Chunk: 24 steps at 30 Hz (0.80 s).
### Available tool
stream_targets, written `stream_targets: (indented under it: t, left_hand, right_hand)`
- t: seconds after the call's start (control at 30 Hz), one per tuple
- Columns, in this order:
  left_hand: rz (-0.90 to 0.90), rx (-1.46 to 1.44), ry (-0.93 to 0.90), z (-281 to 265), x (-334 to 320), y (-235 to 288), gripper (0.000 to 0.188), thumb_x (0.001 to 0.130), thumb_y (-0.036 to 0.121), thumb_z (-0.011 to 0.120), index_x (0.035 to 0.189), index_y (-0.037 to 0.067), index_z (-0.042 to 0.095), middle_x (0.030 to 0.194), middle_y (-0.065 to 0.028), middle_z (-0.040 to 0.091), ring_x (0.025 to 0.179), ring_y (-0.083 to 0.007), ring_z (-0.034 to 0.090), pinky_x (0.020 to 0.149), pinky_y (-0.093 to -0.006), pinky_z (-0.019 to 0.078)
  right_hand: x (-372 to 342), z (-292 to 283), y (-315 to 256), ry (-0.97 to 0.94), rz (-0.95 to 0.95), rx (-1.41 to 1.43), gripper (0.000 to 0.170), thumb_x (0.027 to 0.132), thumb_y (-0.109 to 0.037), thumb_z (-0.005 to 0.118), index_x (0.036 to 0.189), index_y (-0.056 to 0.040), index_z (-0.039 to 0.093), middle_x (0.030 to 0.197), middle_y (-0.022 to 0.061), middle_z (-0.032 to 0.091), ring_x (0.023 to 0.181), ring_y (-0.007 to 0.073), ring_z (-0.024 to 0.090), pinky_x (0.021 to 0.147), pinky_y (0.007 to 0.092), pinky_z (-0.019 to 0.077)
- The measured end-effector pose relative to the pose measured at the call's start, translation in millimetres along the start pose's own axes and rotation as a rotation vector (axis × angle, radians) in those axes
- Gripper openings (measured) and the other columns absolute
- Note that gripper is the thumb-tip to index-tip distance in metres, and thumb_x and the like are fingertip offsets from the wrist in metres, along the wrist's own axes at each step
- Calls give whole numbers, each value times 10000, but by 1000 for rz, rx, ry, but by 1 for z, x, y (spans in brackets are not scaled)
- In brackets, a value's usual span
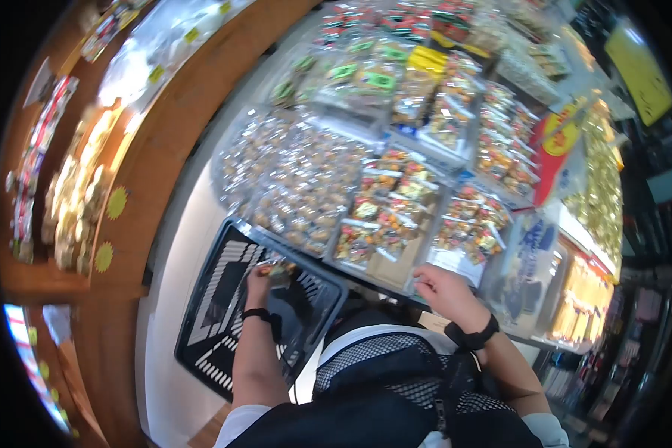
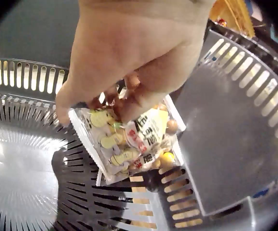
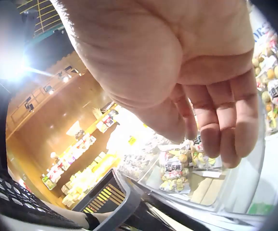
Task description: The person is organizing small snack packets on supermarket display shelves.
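Inside a dark plastic shopping basket (image 1: 337, 300), my left hand (image 1: 258, 284) grips clear snack packets with yellow drawings and printed characters. In the left wrist view these snack packets (image 2: 117, 144) hang beneath the fingers, over the slotted basket floor; round brown and yellow pieces show through the wrapper. Part of the grip is hidden behind the palm. My right hand (image 1: 455, 296) is by the front edge of the display, near a tray of mixed snack packets (image 1: 470, 224). Its fingers (image 3: 225, 113) hang relaxed, holding nothing.
Clear bags of round brown snacks (image 1: 306, 183) lie beyond the basket. More mixed packets (image 1: 388, 201) fill the tray beside them. A red and yellow sign (image 1: 556, 142) stands at the right. Wooden shelving (image 1: 175, 97) lines the left, across a pale floor strip.
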<state>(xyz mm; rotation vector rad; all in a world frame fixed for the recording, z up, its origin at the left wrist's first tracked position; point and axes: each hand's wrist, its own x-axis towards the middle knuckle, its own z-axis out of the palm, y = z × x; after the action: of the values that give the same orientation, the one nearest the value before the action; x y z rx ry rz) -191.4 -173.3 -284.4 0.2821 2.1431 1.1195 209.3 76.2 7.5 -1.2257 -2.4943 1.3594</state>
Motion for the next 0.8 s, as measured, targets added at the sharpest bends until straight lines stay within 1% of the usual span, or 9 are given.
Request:
stream_targets:
  t: [0.07, 0.13, 0.2, 0.27, 0.4, 0.5, 0.6, 0.7, 0.8]
  left_hand:
    - [178, 166, 203, 5, 12, 3, 310, 760, -91, 592, 1048, 7, 655, 982, -129, 694, 923, -243, 664, 834, -367, 520]
    - [-59, -483, 261, 10, 31, 1, 300, 750, -26, 638, 1050, -22, 630, 991, -181, 689, 932, -325, 663, 819, -406, 524]
    - [9, 734, 253, 12, -32, 89, 326, 763, 4, 648, 1085, -31, 610, 1064, -202, 644, 990, -356, 618, 852, -410, 508]
    - [392, 584, 411, 8, -53, 104, 339, 783, -40, 613, 1121, -39, 587, 1129, -192, 589, 1052, -356, 565, 923, -413, 466]
    - [677, 237, 452, 29, -142, 256, 345, 782, -130, 550, 1109, -21, 573, 1063, -130, 537, 994, -272, 549, 883, -351, 442]
    - [1069, 82, 165, 80, -166, 334, 309, 731, -146, 575, 998, 8, 606, 1018, -101, 573, 979, -231, 545, 783, -323, 458]
    - [1287, 243, -226, 167, -196, 392, 284, 719, -41, 722, 975, 51, 636, 1034, -119, 637, 993, -284, 578, 856, -398, 460]
    - [1438, 615, -497, 255, -194, 383, 422, 698, 148, 810, 1065, 78, 613, 1088, -104, 625, 1072, -284, 563, 878, -411, 413]
    - [1468, 1020, -448, 315, -184, 357, 517, 667, 265, 841, 1091, 89, 603, 1122, -113, 604, 1097, -287, 546, 868, -435, 394]
  right_hand:
    - [-3, -5, 9, 39, -29, -91, 194, 869, -188, 604, 1022, -70, 620, 906, 156, 677, 834, 358, 654, 702, 440, 515]
    - [-10, -15, 11, 76, 30, -121, 182, 867, -185, 602, 1010, -74, 615, 922, 159, 676, 841, 368, 649, 716, 450, 511]
    - [-20, -21, 26, 148, 65, -150, 180, 865, -183, 602, 1009, -75, 615, 915, 158, 677, 839, 371, 648, 723, 456, 509]
    - [-30, -23, 34, 217, 81, -160, 178, 864, -181, 603, 1007, -76, 614, 907, 157, 678, 837, 374, 647, 729, 462, 507]
    - [-56, -27, 49, 296, 232, -70, 186, 854, -184, 617, 990, -58, 617, 913, 164, 672, 839, 379, 648, 741, 477, 505]
    - [-60, -26, 64, 277, 305, -26, 225, 847, -182, 630, 1020, -42, 607, 945, 180, 667, 873, 375, 649, 756, 476, 509]
    - [-63, -25, 65, 366, 335, -47, 278, 843, -175, 635, 1070, -23, 586, 990, 201, 658, 912, 380, 645, 786, 474, 511]
    - [-70, -25, 68, 421, 333, -58, 315, 843, -160, 633, 1113, -13, 563, 1030, 224, 639, 937, 402, 635, 814, 481, 508]
    - [-83, -21, 74, 485, 316, -3, 307, 841, -143, 629, 1106, -5, 557, 1033, 245, 623, 939, 426, 626, 828, 494, 502]
